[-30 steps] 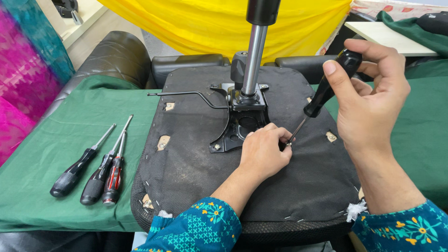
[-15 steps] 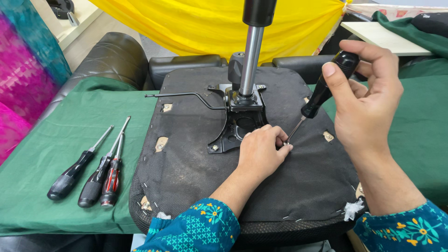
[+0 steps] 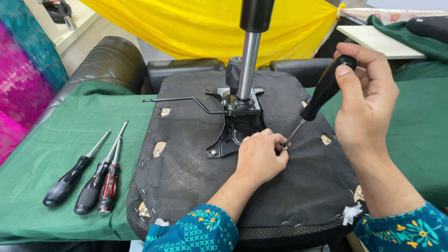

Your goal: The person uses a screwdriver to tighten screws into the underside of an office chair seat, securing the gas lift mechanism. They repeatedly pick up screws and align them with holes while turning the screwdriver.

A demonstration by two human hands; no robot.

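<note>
Right hand [image 3: 366, 100] of mine gripped the black screwdriver [image 3: 322, 95], tip at a screw held by my pinching left hand [image 3: 259, 156] on the upturned chair seat [image 3: 186, 177]. I judged the black mounting plate [image 3: 233, 133] still attached; three spare screwdrivers [image 3: 88, 182] lay unused on the table [image 3: 60, 140].

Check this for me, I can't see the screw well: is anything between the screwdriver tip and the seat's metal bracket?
Only the left hand: its fingertips pinch around the screwdriver tip at the bracket edge, hiding the contact point.
</note>
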